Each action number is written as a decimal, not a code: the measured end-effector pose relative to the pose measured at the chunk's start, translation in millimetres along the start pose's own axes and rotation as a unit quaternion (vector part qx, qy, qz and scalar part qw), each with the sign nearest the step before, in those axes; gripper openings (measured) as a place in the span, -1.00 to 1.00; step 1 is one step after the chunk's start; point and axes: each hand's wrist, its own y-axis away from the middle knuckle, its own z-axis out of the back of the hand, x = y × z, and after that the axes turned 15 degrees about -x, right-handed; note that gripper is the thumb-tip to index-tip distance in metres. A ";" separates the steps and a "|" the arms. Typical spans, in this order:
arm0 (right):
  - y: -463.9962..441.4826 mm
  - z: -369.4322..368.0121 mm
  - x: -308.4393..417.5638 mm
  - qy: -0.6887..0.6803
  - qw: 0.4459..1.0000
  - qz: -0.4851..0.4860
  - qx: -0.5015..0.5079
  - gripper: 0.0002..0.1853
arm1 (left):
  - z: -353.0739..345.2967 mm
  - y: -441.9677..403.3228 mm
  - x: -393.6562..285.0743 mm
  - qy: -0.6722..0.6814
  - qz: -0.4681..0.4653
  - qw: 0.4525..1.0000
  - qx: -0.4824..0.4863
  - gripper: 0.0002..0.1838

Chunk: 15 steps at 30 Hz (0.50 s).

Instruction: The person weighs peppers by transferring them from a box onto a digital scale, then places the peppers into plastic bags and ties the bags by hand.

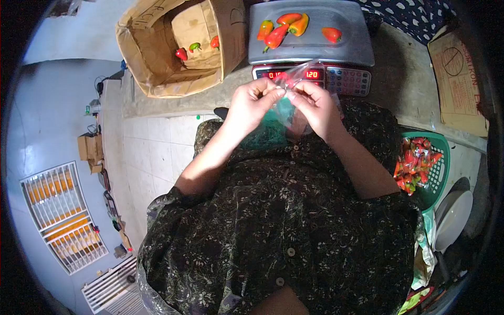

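Note:
My left hand [257,103] and my right hand [316,108] meet in front of the scale, fingertips pinching a clear plastic bag [298,123]. The bag hangs between them over my lap, and part of it rises above the fingers. Just beyond the hands is a digital scale [346,47] with lit red digits, partly covered by the hands and the bag. Several red and orange peppers [298,24] lie on its metal pan. Green netting or plastic [262,131] shows on my lap below the hands.
An open cardboard box [152,58] at the back left holds a few peppers [195,46]. To my right stands a green basket [440,163] with bagged peppers [417,163]. A white basin [454,220] is near it. Another cardboard box [457,79] stands at the far right.

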 end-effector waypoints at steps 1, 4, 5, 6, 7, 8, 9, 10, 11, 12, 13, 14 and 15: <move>0.8 -1.7 -5.1 -0.014 1.000 -0.018 0.015 -0.81 | -0.4 1.7 0.9 -0.067 -0.031 0.997 -0.005 -0.83; 2.9 -3.5 -3.0 -0.031 0.991 -0.110 0.071 -0.76 | -7.2 5.4 3.2 -0.121 -0.087 0.989 -0.013 -0.86; 3.2 -4.8 -4.9 -0.058 0.992 -0.102 0.055 -0.75 | -10.6 6.4 3.0 -0.123 -0.098 0.987 -0.016 -0.85; 3.5 -7.5 -6.2 -0.084 0.991 -0.093 0.038 -0.74 | -12.4 6.4 2.8 -0.097 -0.111 0.989 -0.003 -0.89; 3.5 -10.6 -5.3 -0.110 0.990 -0.085 0.021 -0.74 | -13.5 5.9 0.0 -0.070 -0.096 0.993 0.005 -0.87; 3.3 -11.7 -1.5 -0.155 0.983 -0.096 -0.012 -0.76 | -14.1 4.9 -5.5 -0.043 -0.081 0.996 0.013 -0.84; 1.4 -8.2 -3.1 -0.125 0.988 -0.088 0.001 -0.78 | -14.1 4.5 -8.4 -0.015 -0.066 0.997 0.021 -0.80; -3.1 -1.2 -5.8 -0.093 0.992 -0.080 0.013 -0.79 | -12.7 3.1 -5.4 -0.010 -0.051 0.998 0.041 -0.74; -6.8 3.7 -7.6 -0.062 0.995 -0.071 0.026 -0.80 | -11.9 2.5 -2.0 -0.007 -0.042 0.998 0.047 -0.76; -7.2 2.7 -11.9 -0.052 0.996 -0.064 0.016 -0.82 | -11.3 2.2 1.5 -0.004 -0.033 0.998 0.054 -0.77; -6.6 3.7 -13.3 -0.034 0.998 -0.056 0.007 -0.82 | -10.3 1.4 4.1 -0.001 -0.024 0.998 0.060 -0.79; -5.7 4.4 -12.8 -0.016 0.999 -0.048 -0.002 -0.82 | -7.6 -0.1 6.0 -0.005 -0.012 0.998 0.068 -0.80; -4.5 4.7 -11.5 0.002 0.999 -0.040 -0.011 -0.82 | -3.6 -1.8 7.7 -0.009 0.001 0.997 0.077 -0.81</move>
